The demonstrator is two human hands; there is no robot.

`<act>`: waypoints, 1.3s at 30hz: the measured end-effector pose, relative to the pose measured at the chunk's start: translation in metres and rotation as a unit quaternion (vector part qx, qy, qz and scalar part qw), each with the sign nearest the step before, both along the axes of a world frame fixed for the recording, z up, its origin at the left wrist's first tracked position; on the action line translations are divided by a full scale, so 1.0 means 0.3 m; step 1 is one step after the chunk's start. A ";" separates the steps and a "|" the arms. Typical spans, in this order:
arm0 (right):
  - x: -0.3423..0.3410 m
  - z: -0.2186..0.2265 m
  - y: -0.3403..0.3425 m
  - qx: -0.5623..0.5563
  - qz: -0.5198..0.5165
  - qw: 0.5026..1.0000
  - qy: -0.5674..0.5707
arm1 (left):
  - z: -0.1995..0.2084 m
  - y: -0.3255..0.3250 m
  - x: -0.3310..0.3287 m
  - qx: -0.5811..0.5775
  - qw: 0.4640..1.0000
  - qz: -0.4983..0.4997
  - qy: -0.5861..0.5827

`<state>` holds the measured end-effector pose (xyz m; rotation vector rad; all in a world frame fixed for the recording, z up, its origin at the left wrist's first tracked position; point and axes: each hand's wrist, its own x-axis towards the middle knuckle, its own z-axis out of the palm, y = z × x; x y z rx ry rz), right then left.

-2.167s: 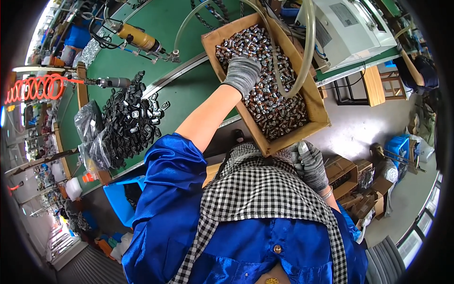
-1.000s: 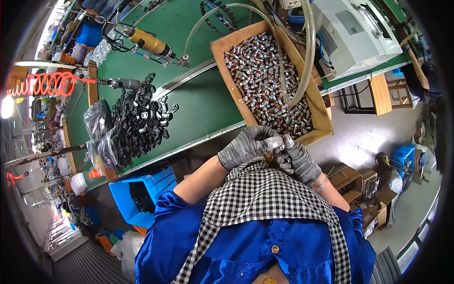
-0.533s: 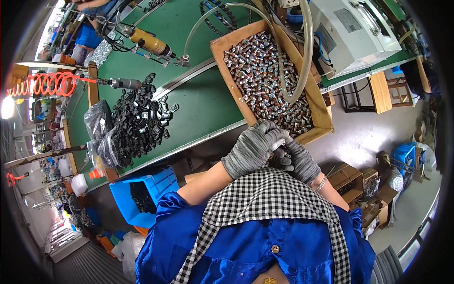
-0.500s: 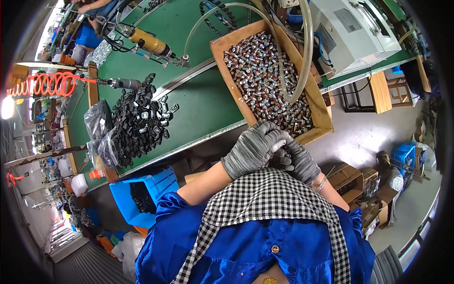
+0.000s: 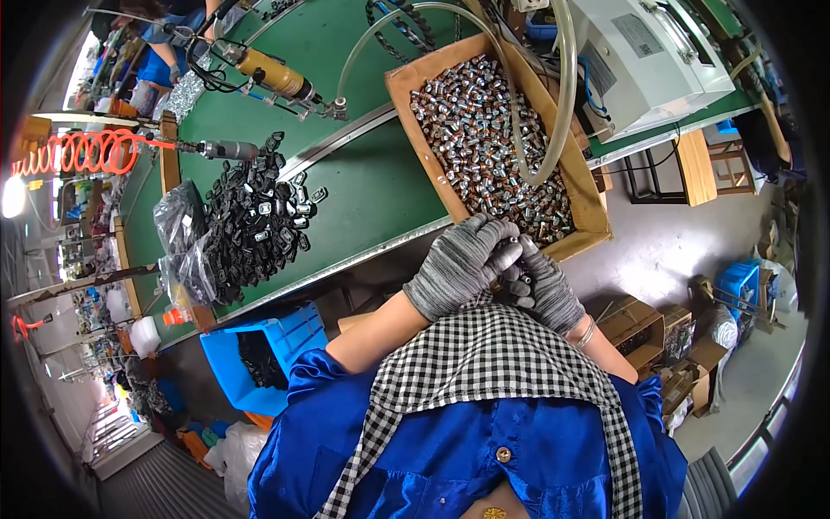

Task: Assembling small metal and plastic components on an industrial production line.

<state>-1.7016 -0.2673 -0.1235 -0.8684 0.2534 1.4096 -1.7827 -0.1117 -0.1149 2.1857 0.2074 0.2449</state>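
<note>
My left hand (image 5: 458,266), in a grey knitted glove, is closed, thumb and fingers pinched together at the near end of the cardboard box (image 5: 425,159). Facing it, my gloved right hand (image 5: 553,292) curls its fingers inward, and the two hands' fingertips meet. Small dark parts with light ends (image 5: 526,278) show between the right hand's fingers; their exact kind is too small to make out. What the left fingers pinch is mostly hidden. Just beyond both hands, the box holds a heap of small silvery cylindrical parts (image 5: 484,130) with orange-brown bands.
Black plastic pieces (image 5: 255,225) lie heaped on the green table (image 5: 363,182), beside clear plastic bags (image 5: 180,221). A yellow pneumatic tool (image 5: 275,76) hangs above. A clear hose (image 5: 566,104) loops over the box. A blue bin (image 5: 226,363) stands below left; a white machine (image 5: 644,65) sits right.
My fingertips have shifted slightly, with the right fingers rising toward the left thumb and opening a small gap where dark parts show. At the far left, another person's arm has moved.
</note>
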 end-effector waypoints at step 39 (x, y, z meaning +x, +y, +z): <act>-0.016 0.004 -0.122 -0.091 0.019 0.979 -0.179 | -0.184 0.284 0.349 0.339 0.929 0.035 0.146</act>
